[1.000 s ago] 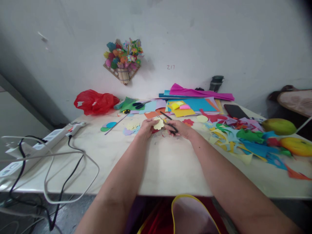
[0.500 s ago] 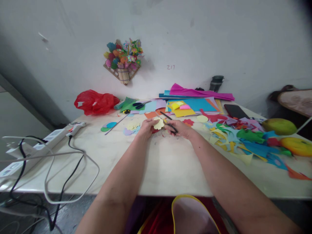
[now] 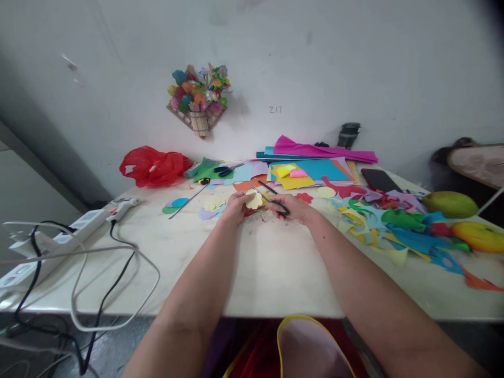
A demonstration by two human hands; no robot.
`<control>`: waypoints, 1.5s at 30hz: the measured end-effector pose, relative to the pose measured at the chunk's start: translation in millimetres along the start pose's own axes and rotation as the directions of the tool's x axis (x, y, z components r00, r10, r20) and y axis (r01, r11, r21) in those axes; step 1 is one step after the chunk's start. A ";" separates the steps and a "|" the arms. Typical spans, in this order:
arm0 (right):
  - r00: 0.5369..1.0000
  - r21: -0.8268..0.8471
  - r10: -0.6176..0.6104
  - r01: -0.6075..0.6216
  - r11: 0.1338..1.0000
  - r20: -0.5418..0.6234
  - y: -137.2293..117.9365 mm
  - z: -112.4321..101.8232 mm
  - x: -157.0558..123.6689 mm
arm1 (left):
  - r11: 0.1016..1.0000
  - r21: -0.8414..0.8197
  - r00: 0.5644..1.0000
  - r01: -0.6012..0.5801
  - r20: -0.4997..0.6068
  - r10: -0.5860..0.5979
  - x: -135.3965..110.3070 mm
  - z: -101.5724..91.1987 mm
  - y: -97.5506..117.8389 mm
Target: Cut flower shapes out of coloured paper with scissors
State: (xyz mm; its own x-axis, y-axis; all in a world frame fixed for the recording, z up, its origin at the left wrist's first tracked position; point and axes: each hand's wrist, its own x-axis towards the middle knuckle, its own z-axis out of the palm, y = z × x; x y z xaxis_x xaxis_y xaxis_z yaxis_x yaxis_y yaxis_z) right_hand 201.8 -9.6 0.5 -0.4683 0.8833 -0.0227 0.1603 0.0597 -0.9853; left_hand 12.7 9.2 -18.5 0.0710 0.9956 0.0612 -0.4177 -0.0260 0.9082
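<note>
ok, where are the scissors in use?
Head view, just right of centre: the scissors are in the right hand, next to the pale yellow paper flower that the left hand holds.

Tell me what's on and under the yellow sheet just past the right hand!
On top lie a pink piece and small yellow pieces. The yellow sheet overlaps part of a blue sheet; anything else underneath is covered, so I can't tell.

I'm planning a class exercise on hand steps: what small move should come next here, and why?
Probably a slight turn of the pale yellow paper flower by the left hand, bringing its edge to the scissors: the left hand pinches the flower, and the right hand holds the scissors close beside it.
</note>
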 end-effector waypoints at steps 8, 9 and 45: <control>0.998 0.046 0.000 0.002 0.999 -0.058 -2.2 -3.1 -2.2 | 0.998 0.059 0.996 -0.026 0.083 0.022 -1.7 0.6 0.4; 0.997 0.057 -0.009 0.014 0.998 -0.083 -1.9 -3.3 -1.1 | 0.997 0.070 0.995 -0.033 0.091 0.027 -1.8 0.6 0.1; 0.927 0.222 -0.054 0.145 0.964 -0.371 -1.6 2.2 9.4 | 0.996 0.075 0.997 0.040 0.057 -0.044 -5.2 11.3 -2.2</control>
State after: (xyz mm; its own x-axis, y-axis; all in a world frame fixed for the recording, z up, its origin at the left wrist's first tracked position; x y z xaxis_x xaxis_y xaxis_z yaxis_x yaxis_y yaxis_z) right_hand 195.2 -2.3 1.4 -0.1202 0.9882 0.0948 -0.1058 0.0822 -0.9910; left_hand 23.5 3.0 -16.2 0.1412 0.9890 0.0446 -0.3457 0.0071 0.9383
